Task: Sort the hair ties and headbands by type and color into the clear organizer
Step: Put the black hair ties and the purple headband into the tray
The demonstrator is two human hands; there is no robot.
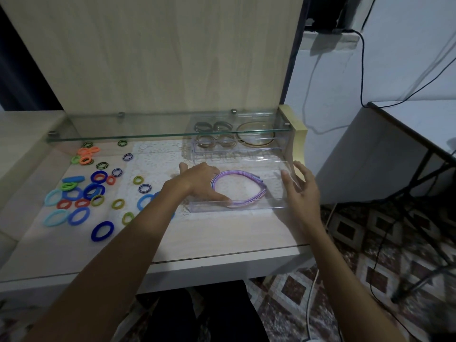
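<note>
Clear glossy plastic organizer (pixel 237 206) on matt wood-grain desk (pixel 209 233)

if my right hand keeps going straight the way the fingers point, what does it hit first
Probably the right wall of the clear organizer: the right hand is open, fingers aimed up and away beside it. Depth is unclear, so it may pass just outside and meet the cream side panel.

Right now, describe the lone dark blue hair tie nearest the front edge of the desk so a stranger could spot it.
Start at the wooden desk and look left to the scattered hair ties. Follow them toward the front edge, past the light blue ring. The dark blue hair tie lies alone, closest to the edge, touching nothing.
</note>
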